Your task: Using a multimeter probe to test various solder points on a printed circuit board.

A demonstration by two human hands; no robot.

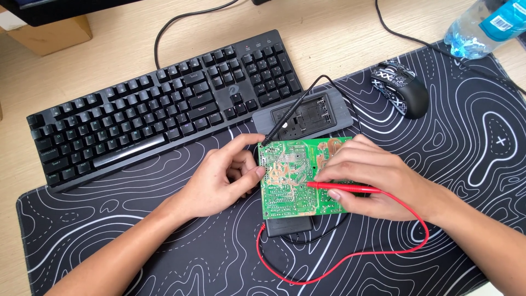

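**Probes on the solder side of a green board**

Probing is under way on a green circuit board that lies solder side up on a black patterned desk mat, over a dark block whose edge shows below it. The right hand holds the red probe low and nearly flat, its grip pinched around the shaft, the tip resting on the board near the middle. The left hand steadies the board's left edge with thumb and fingers pressed together on it; the black probe slants down to the board's upper left corner, beside the left hand's fingers, though whether they actually pinch it cannot be told.

To do this well, each tip should sit on a single solder pad without bridging a neighbour, so a steeper angle on the red probe would likely help. The heel of the right hand resting on the mat gives a firm base. The red lead loops loosely below, and seems slack enough not to tug.

A grey casing lies just behind the board, touching the black keyboard. A patterned mouse and a water bottle sit well apart on the worktop.
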